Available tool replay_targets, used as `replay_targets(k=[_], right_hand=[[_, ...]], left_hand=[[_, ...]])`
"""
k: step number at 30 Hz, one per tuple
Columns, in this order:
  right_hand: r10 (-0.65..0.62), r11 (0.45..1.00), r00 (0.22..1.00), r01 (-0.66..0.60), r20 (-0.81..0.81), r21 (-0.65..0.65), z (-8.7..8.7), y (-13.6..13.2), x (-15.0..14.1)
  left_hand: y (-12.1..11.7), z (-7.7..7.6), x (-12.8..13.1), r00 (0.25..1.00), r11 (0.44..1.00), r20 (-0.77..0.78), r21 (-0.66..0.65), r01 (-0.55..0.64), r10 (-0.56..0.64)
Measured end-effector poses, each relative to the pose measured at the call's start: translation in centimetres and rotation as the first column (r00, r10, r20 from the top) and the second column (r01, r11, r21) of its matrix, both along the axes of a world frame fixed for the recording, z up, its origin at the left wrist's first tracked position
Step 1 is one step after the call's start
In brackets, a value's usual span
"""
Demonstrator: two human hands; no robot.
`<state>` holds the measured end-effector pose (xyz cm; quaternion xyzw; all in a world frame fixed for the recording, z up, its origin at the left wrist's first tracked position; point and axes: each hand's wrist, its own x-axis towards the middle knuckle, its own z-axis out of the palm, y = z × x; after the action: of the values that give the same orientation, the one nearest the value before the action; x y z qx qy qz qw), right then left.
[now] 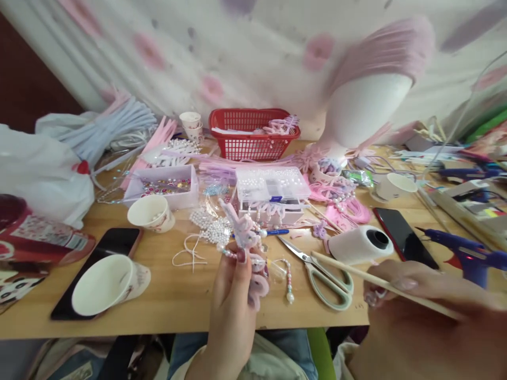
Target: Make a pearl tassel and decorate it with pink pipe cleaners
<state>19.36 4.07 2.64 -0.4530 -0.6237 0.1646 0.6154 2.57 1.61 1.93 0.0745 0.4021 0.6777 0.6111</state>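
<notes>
My left hand (232, 303) is closed around a pale pink and lilac fuzzy pipe-cleaner ornament (249, 236) with pearl beads, held upright above the table's front part. At the right, my right hand (431, 322), partly blurred, grips a thin wooden stick (350, 270) whose tip points left over the scissors. Something clear and shiny (374, 296) shows at its fingers; whether it is held or worn I cannot tell. The scissors (330, 282) lie slightly spread between my hands. A short beaded strand (289, 279) rests just right of the ornament.
Behind stand a bead box (273, 182), a red basket (253, 145) and a white mannequin head (362, 111). A white thread spool (358, 244), a phone (404, 235) and a blue glue gun (471, 253) lie right. Paper cups (111, 285) and another phone (91, 269) are left.
</notes>
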Motion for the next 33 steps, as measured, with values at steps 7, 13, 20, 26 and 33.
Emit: replay_targets(k=[7, 13, 20, 26, 33], right_hand=[[-0.040, 0.995, 0.926, 0.071, -0.374, 0.069, 0.7, -0.5, -5.9], [-0.032, 0.996, 0.922, 0.063, -0.386, 0.068, 0.0, -0.8, -5.7], [-0.046, 0.996, 0.917, 0.070, -0.396, 0.046, 0.0, -1.1, -5.8], [-0.022, 0.991, 0.948, 0.061, -0.317, 0.115, -0.2, -0.7, -5.5], [0.050, 0.976, 0.953, 0.016, -0.299, 0.216, 0.3, -0.4, -5.6]], left_hand=[[-0.3, 0.5, 0.1, 0.993, 0.998, -0.106, -0.033, -0.054, 0.050], [-0.5, 0.6, 0.6, 0.997, 0.998, -0.048, -0.034, -0.056, 0.055], [-0.6, 0.7, 0.7, 0.998, 0.998, -0.038, -0.051, -0.045, 0.043], [-0.7, 0.9, 0.7, 0.999, 0.998, -0.032, -0.050, -0.031, 0.030], [-0.9, 0.7, 0.7, 0.999, 0.999, -0.046, -0.030, -0.026, 0.024]])
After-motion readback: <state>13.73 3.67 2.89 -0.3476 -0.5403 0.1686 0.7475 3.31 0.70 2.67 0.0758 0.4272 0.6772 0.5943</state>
